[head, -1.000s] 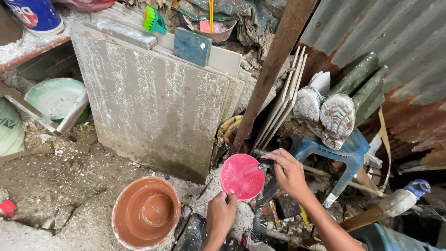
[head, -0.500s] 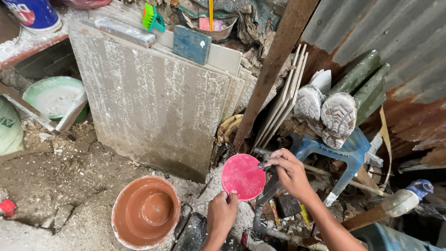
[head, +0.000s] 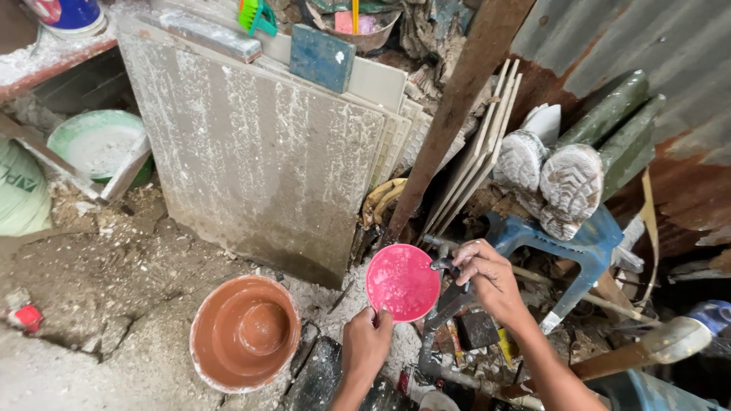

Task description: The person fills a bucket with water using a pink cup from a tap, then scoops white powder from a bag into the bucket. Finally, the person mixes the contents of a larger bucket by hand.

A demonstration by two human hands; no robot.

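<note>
Pink round plastic lid (head: 402, 282), dusted white, sits just right of the brown round plastic basin (head: 244, 332). Keep it steady by its lower rim, where your left hand (head: 366, 342) pinches it closed. Your right hand (head: 487, 275), beyond the lid, curls shut around a dark metal pipe fitting (head: 448, 298); grip firmly.

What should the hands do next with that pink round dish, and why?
Probably lift the pink dish clear of the clutter. The left hand pinches its lower rim, while the right hand grips a dark metal tool right beside its edge. The dish is tilted over rubble, close to the brown bowl, so raising it a little would likely free it from the tool.
</note>
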